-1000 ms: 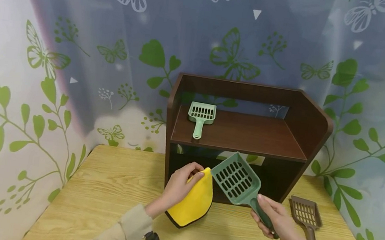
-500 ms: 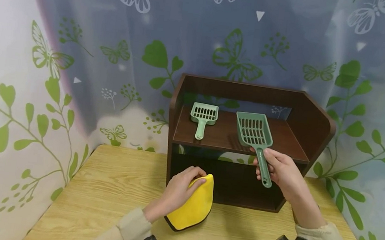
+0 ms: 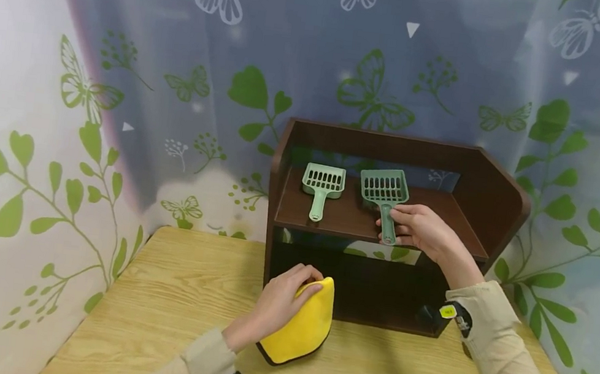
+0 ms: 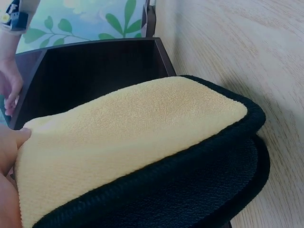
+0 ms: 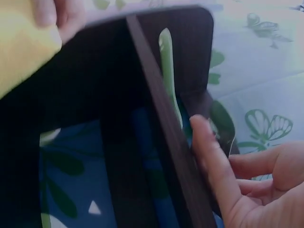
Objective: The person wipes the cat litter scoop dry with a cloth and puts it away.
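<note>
My right hand (image 3: 420, 228) pinches the handle of a dark green litter scoop (image 3: 385, 187), its slotted head lying over the upper shelf and the handle end near the front edge. To its left on that shelf lies a pale green litter scoop (image 3: 323, 180), handle toward me; its handle (image 5: 167, 66) also shows in the right wrist view. Lower down, in front of the shelf unit, my left hand (image 3: 281, 299) grips a folded yellow cloth (image 3: 303, 329) by its top edge. The left wrist view shows the cloth's dark border and dark underside.
The dark brown two-level shelf unit (image 3: 469, 212) stands at the back of the wooden table (image 3: 183, 285). Its raised side panels flank the upper shelf. A patterned curtain (image 3: 273, 36) hangs behind. The right sleeve (image 3: 514, 353) covers the table's right side.
My right hand has carried the dark green scoop up and back, from in front of the unit to the upper shelf beside the pale one. The left hand keeps the cloth nearly in place.
</note>
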A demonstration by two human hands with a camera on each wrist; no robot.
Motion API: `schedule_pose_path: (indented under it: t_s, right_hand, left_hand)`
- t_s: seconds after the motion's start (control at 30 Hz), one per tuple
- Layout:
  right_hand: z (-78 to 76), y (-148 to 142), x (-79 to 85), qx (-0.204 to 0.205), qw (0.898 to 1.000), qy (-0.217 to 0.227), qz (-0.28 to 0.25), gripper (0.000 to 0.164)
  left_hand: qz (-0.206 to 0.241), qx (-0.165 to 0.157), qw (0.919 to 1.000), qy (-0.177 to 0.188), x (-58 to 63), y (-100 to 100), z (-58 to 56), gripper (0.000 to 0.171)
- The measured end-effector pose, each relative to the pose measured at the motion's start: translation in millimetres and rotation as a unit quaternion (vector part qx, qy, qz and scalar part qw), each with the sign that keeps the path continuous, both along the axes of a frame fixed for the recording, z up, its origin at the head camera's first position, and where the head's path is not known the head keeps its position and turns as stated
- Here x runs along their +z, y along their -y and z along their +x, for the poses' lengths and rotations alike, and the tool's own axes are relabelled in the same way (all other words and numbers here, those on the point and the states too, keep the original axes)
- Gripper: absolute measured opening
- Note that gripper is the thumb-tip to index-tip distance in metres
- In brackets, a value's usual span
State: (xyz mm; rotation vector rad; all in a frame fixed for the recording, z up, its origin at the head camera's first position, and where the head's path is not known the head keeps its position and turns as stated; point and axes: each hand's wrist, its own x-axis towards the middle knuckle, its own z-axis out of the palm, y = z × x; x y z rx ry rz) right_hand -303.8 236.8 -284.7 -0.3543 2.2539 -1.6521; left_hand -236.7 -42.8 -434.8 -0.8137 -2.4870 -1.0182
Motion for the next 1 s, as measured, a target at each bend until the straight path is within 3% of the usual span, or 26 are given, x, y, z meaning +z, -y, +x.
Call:
schedule_pose_path:
  t_s: [0.27,0.53,0.77,1.0]
  right_hand:
    - [-17.7,-1.5,-0.9,-0.021,0.999,0.022,0.009,0.054]
    - [-18.5,-12.3,-0.2,-0.035,0.997,0.002,0.072,0.055]
    - [-3.6,-27.8,-1.2,-0.081,0.991,-0.067,0.081,0.051]
    - [29.7,-38.0,-21.2,-0.119,0.978,-0.169,0.011,0.047]
  left_hand:
    - [-0.003,-0.005,1.0,0.005,-3.6,-1.8,1.7,0.017]
    - [-0.006,-0.008,0.9999,0.003,-4.3,-4.8,2.2,0.017]
    - [0.002,-0.003,0.9999,-0.01,-5.2,-4.8,0.1,0.016]
    - [0.007,0.001,0.9997,-0.025,-3.5,-4.6,0.8,0.016]
